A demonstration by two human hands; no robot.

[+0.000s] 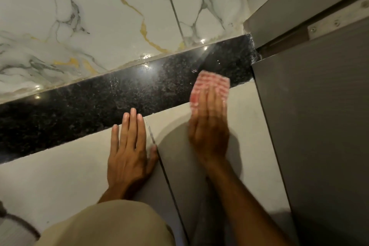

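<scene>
I am wiping the pale right door (247, 126) with a red-checked cloth (209, 84). The cloth lies at the door's top edge, near its upper right corner. Its far half laps over onto the black granite strip (99, 102), just beside the dark cabinet (319, 126).

My right hand (208, 128) lies flat on the cloth, fingers (201, 104) straight and pressing down, not curled round it. The hand shows blurred, which I take for a wiping stroke. My left hand (129, 146) lies spread and flat on the left door (60, 175). It holds nothing; its fingertips reach the granite edge and its thumb sits at the gap (159, 158) between the doors.

To do this well, I would:
- Press with the whole palm so the cloth stays flat and does not bunch under my fingertips.
- Run it along the top edge and right into the corner by the dark cabinet, where I judge dirt gathers.
- Then work down in overlapping passes.
- Use my left hand to steady the left door and brace me.
- Take care not to catch the cloth in the gap.

The granite shines with bright glints and may be wet, so I would lift the cloth clear of it rather than drag streaks onto the door.

Beyond the strip are marble tiles (99, 16). I can read no brand, label or writing anywhere; a metal strip (337, 22) at the upper right shows only screws.
</scene>
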